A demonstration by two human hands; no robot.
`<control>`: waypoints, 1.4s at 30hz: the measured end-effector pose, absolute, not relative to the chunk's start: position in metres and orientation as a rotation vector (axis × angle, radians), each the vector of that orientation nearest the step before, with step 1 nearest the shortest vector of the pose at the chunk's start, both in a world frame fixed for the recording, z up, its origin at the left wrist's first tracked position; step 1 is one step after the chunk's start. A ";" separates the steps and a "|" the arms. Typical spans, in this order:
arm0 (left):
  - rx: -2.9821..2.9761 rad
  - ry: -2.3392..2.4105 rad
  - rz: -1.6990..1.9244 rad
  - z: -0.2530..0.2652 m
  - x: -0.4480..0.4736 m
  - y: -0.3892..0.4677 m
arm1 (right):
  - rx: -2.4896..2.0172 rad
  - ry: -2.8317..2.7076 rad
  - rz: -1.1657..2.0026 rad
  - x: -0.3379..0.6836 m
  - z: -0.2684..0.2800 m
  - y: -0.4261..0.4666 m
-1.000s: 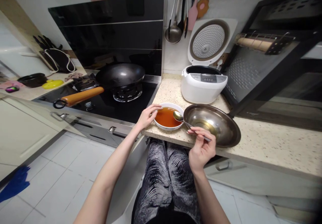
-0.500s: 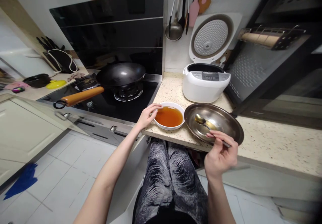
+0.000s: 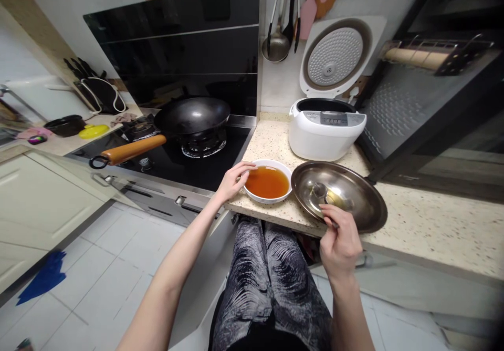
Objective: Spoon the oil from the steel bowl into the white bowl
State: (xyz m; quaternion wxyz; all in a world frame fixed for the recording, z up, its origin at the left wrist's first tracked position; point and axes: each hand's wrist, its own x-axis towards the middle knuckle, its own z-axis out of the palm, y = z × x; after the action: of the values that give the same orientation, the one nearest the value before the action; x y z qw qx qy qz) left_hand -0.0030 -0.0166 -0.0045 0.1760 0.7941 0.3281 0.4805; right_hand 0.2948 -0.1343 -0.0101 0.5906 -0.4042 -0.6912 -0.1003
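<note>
My left hand (image 3: 233, 182) grips the left rim of a white bowl (image 3: 268, 200), its fingers laid along the edge. Reddish-brown liquid (image 3: 268, 183) fills much of this bowl. In my right hand (image 3: 342, 238) is a metal spoon (image 3: 319, 190), pinched by its handle, with the spoon's head down inside a wide steel basin (image 3: 366, 204). A little yellowish liquid (image 3: 336, 199) lies at the bottom of that basin. The basin stands just right of the bowl, close to the counter's front edge; most of the spoon's handle is hidden by my fingers.
Behind the basin stands a white rice cooker (image 3: 326, 135) with its lid up. A black wok (image 3: 192, 115) sits on the stove, its wooden handle (image 3: 136, 150) reaching out front-left. A ladle (image 3: 276, 46) and other utensils hang on the wall. A dark oven (image 3: 444, 114) borders the right.
My right hand has moved a little left and tipped the spoon, whose head now sits lower in the basin. My left hand stays at the bowl. The whole view has shifted slightly.
</note>
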 end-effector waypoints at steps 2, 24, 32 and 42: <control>2.244 0.926 1.359 -0.004 -0.003 -0.016 | -0.935 -1.674 -0.254 0.298 -0.011 -0.134; 2.242 0.942 1.346 -0.003 -0.002 -0.018 | -0.720 -1.379 -0.092 0.247 -0.003 -0.130; 2.227 0.945 1.341 -0.003 -0.001 -0.018 | -0.726 -1.531 0.057 0.221 -0.012 -0.124; 2.220 0.969 1.330 -0.001 0.000 -0.020 | -0.746 -1.532 0.098 0.217 -0.018 -0.118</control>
State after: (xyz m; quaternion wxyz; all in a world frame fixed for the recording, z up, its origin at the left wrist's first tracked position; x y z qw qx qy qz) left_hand -0.0003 -0.0200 -0.0009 0.1880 0.7889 0.3445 0.4728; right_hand 0.2174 -0.1179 -0.0179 0.6574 -0.3294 -0.6763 0.0433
